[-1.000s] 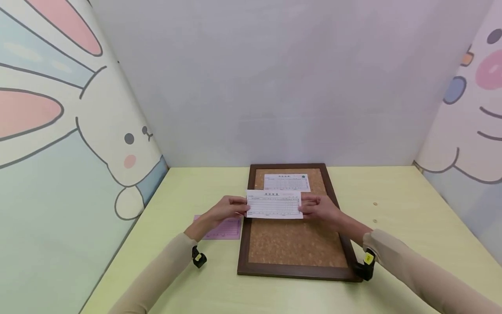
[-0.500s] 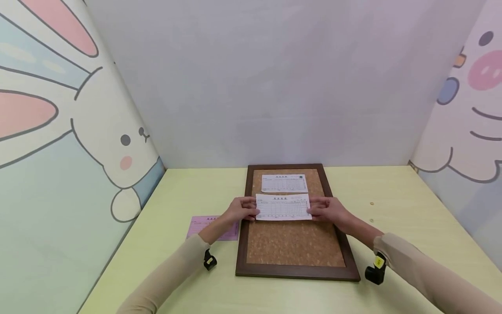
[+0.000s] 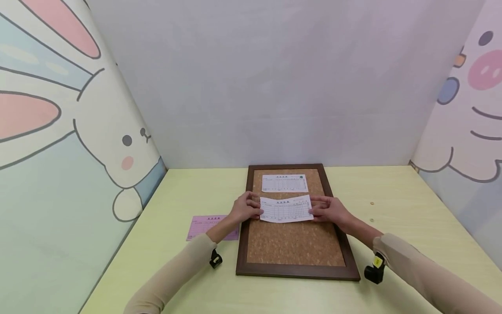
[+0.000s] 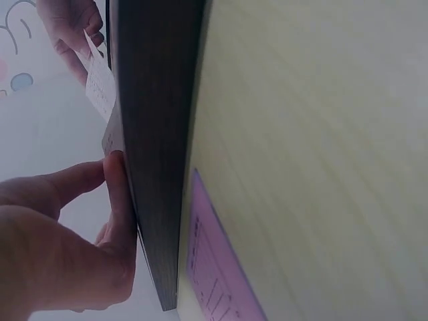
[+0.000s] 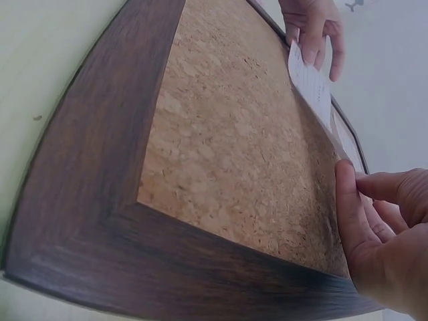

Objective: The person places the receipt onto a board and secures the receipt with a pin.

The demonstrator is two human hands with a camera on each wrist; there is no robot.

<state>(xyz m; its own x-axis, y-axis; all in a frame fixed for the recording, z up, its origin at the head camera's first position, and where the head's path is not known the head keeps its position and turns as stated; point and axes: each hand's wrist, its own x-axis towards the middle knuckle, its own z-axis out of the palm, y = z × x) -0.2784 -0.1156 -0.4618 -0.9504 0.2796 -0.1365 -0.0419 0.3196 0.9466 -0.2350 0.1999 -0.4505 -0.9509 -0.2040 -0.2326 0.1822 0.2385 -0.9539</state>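
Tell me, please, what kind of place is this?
Probably a small staged desk booth, perhaps for children: cartoon rabbit panels enclose a pale yellow table bearing a cork board, where the left hand and right hand hold a white slip.

Free room and obstacles: the lower half of the cork board (image 3: 292,244) lies bare toward the counter's (image 3: 412,226) near edge, and open counter runs along the right edge except for two small pins (image 3: 371,203). The board's raised dark frame (image 3: 241,244), a fixed white slip (image 3: 284,183) near the far edge, and a pink slip (image 3: 204,226) left of the board stand in the way.
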